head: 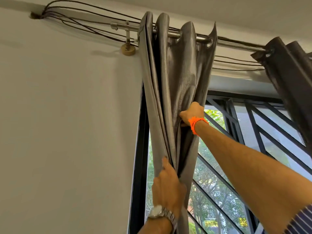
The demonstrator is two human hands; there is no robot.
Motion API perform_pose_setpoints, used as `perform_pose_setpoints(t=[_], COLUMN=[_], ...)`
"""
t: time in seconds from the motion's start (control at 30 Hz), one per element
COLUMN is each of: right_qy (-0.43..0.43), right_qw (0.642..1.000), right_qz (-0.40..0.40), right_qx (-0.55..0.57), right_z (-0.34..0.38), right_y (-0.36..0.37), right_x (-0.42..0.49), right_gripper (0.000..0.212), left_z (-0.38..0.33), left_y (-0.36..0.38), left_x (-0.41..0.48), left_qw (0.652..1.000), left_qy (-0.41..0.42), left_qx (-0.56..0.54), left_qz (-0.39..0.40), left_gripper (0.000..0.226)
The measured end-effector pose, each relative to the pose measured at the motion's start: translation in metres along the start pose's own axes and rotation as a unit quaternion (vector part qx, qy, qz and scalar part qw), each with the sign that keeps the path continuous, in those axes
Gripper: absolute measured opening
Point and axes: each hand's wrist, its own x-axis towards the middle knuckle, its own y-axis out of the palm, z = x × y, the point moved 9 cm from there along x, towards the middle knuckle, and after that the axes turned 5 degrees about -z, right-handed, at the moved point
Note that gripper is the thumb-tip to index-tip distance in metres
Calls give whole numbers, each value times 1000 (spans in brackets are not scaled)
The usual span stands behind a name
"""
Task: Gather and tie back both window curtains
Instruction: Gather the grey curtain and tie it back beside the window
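A grey, shiny left curtain (177, 78) hangs bunched in folds from a metal rod (236, 44), at the window's left side. My left hand (167, 188), with a watch on the wrist, grips the gathered folds low down, fingers wrapped behind the cloth. My right hand (192, 114), an orange thread on the wrist, grips the curtain's right edge higher up. The right curtain (290, 76), darker brown, hangs gathered at the far right of the rod. No tie-back shows.
A white wall (67, 115) fills the left. Dark cords (87, 19) run from a wall hole along the rod. A rod bracket (127, 36) sits left of the curtain. Behind, a black window frame (140, 166) and diagonal grille (253, 132) show trees outside.
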Motion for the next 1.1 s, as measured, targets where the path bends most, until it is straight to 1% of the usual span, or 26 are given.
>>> perform_pose_setpoints(t=[0.07,0.23,0.33,0.4,0.47,0.6,0.67,0.7,0.83,0.9,0.93,1.0,1.03,1.1], right_qy=[-7,-16,-33,-52,-70,-112,-140,-152,-175,-183,-191,-204,-197,-175], right_qw=[1000,999,998,997,994,987,982,979,969,964,962,959,963,971], right_qz=[0,2,35,60,84,115,129,136,163,176,177,174,165,149], right_qx=[-20,-40,-37,-16,-6,-6,-18,-26,-59,-78,-84,-91,-88,-68], right_z=[1,5,23,42,64,109,131,139,157,157,156,153,151,145], right_y=[2,-1,10,21,32,53,61,65,73,70,68,60,55,46], right_x=[0,-1,0,-2,-5,-17,-27,-31,-41,-45,-46,-47,-46,-44], right_gripper=[35,36,33,30,29,27,10,7,10,23,31,41,42,40], left_z=[-15,-38,-53,-59,-57,-38,-26,-22,-17,-18,-22,-32,-36,-44], left_y=[-11,-35,-48,-61,-72,-92,-101,-106,-131,-144,-149,-158,-161,-162], left_x=[14,55,74,79,82,92,97,100,108,111,113,117,118,118], left_qw=[999,996,993,988,984,983,982,981,980,980,981,983,983,983], left_qy=[20,45,65,75,74,39,21,18,34,30,33,55,66,85], left_qx=[12,3,-4,-43,-84,-102,-121,-124,-105,-114,-113,-82,-67,-58], left_qz=[-27,-74,-102,-130,-138,-146,-144,-145,-166,-161,-156,-156,-157,-155], left_gripper=[84,92,97,95,95,93,85,79,57,46,44,52,56,56])
